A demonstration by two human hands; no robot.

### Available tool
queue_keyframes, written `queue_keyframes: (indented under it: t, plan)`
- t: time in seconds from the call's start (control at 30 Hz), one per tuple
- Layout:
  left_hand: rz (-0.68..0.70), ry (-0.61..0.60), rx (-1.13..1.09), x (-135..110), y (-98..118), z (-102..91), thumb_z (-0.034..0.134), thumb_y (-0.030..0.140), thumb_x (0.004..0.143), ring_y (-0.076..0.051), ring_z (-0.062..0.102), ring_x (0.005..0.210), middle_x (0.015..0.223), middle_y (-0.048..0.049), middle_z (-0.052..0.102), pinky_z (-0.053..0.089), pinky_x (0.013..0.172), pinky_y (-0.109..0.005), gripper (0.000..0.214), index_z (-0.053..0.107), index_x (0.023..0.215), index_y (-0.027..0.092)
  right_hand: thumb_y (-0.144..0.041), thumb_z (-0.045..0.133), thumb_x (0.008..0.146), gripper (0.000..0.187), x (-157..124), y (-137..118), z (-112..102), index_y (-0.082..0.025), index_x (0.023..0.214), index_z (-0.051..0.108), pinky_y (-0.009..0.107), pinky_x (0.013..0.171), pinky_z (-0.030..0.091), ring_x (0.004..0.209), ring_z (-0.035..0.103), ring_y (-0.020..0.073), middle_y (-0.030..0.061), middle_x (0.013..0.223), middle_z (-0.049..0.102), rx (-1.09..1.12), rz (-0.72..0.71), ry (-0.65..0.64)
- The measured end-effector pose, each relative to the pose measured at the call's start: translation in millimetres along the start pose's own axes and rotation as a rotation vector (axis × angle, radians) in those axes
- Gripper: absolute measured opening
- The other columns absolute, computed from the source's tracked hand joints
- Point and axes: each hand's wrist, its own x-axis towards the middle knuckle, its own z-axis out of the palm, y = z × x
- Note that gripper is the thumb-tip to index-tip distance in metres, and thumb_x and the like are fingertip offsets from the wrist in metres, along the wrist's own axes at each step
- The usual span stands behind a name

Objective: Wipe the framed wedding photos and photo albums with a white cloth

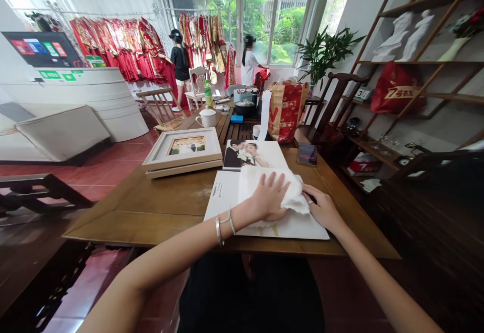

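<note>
My left hand lies flat with fingers spread on a white cloth, pressing it onto a white album or board on the wooden table. My right hand pinches the cloth's right edge, a ring on one finger. Bracelets circle my left wrist. Behind the cloth lies a photo book showing a couple. To its left, two framed pictures are stacked.
A phone lies right of the photo book. Farther back stand a white cup, a green bottle, a red paper bag. Two people stand by racks of red garments. Shelves line the right wall.
</note>
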Motion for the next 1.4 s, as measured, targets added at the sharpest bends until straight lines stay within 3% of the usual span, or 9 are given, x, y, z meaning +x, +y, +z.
queue_keyframes:
  t: [0.23,0.33,0.47,0.73,0.83,1.03,1.13,1.23,1.4]
  plan:
    - [0.126,-0.032,0.057,-67,69,-15.4,0.048,0.057,0.076,-0.042,0.010,0.134,0.148,-0.0223,0.013,0.014,0.103,-0.059,0.088,0.020,0.142,0.006,-0.033,0.044,0.087,0.032,7,0,2,-0.021,0.104,0.069,0.044,0.103,0.038,0.117,0.054,0.0238,0.0085,0.120,0.063,0.036,0.011,-0.004]
    - [0.144,-0.018,0.053,-81,79,-16.9,0.049,0.058,0.076,-0.041,0.008,0.135,0.149,-0.0205,0.012,0.014,0.105,-0.057,0.089,0.020,0.143,0.007,-0.034,0.044,0.088,0.032,9,0,4,-0.021,0.104,0.068,0.045,0.104,0.037,0.118,0.053,0.0237,0.0094,0.120,0.063,0.028,0.012,-0.003]
    - [0.096,-0.062,0.013,-61,64,-18.0,0.048,0.054,0.079,-0.038,0.015,0.135,0.148,-0.0190,0.017,0.020,0.104,-0.054,0.082,0.022,0.142,0.009,-0.034,0.045,0.087,0.031,7,-2,4,-0.022,0.106,0.067,0.046,0.104,0.037,0.119,0.052,0.0243,0.0083,0.123,0.061,0.048,0.012,-0.007]
    - [-0.119,-0.096,0.039,5,-1,-14.1,0.042,0.042,0.086,-0.035,0.023,0.132,0.147,-0.0193,0.022,0.025,0.101,-0.051,0.066,0.025,0.141,0.009,-0.021,0.049,0.079,0.035,0,-2,3,-0.023,0.110,0.065,0.044,0.103,0.039,0.120,0.051,0.0245,0.0062,0.124,0.060,-0.004,0.000,-0.004]
    - [-0.106,-0.118,0.041,-1,2,-15.0,0.043,0.043,0.085,-0.037,0.020,0.133,0.147,-0.0209,0.020,0.023,0.101,-0.054,0.068,0.024,0.141,0.007,-0.020,0.048,0.078,0.036,0,-3,3,-0.021,0.110,0.065,0.043,0.103,0.038,0.120,0.051,0.0245,0.0080,0.124,0.060,-0.023,-0.010,-0.017]
    - [0.051,-0.162,0.045,-64,53,-27.1,0.048,0.051,0.080,-0.040,0.009,0.135,0.148,-0.0225,0.010,0.018,0.104,-0.057,0.084,0.017,0.143,0.005,-0.023,0.049,0.081,0.033,3,-5,5,-0.021,0.110,0.064,0.044,0.104,0.037,0.121,0.050,0.0234,0.0086,0.125,0.059,-0.032,-0.011,-0.023]
    - [0.087,-0.171,0.016,-79,59,-32.3,0.048,0.050,0.080,-0.038,0.009,0.135,0.149,-0.0204,0.010,0.020,0.105,-0.054,0.083,0.016,0.143,0.007,-0.025,0.048,0.083,0.033,3,-6,5,-0.019,0.111,0.064,0.045,0.105,0.035,0.121,0.050,0.0238,0.0099,0.127,0.058,-0.053,-0.001,-0.028]
    - [0.055,-0.158,0.006,-63,41,-29.4,0.048,0.048,0.081,-0.036,0.016,0.135,0.148,-0.0202,0.017,0.024,0.103,-0.052,0.079,0.020,0.142,0.008,-0.025,0.048,0.083,0.033,3,-6,4,-0.019,0.110,0.065,0.044,0.104,0.037,0.121,0.050,0.0241,0.0105,0.125,0.059,-0.044,-0.009,-0.031]
    - [-0.062,-0.058,-0.016,-10,-2,-9.2,0.046,0.042,0.084,-0.037,0.023,0.132,0.146,-0.0208,0.024,0.024,0.103,-0.052,0.069,0.026,0.140,0.008,-0.025,0.048,0.082,0.034,2,-3,4,-0.018,0.111,0.064,0.045,0.103,0.038,0.121,0.050,0.0259,0.0113,0.125,0.059,-0.056,-0.018,-0.037]
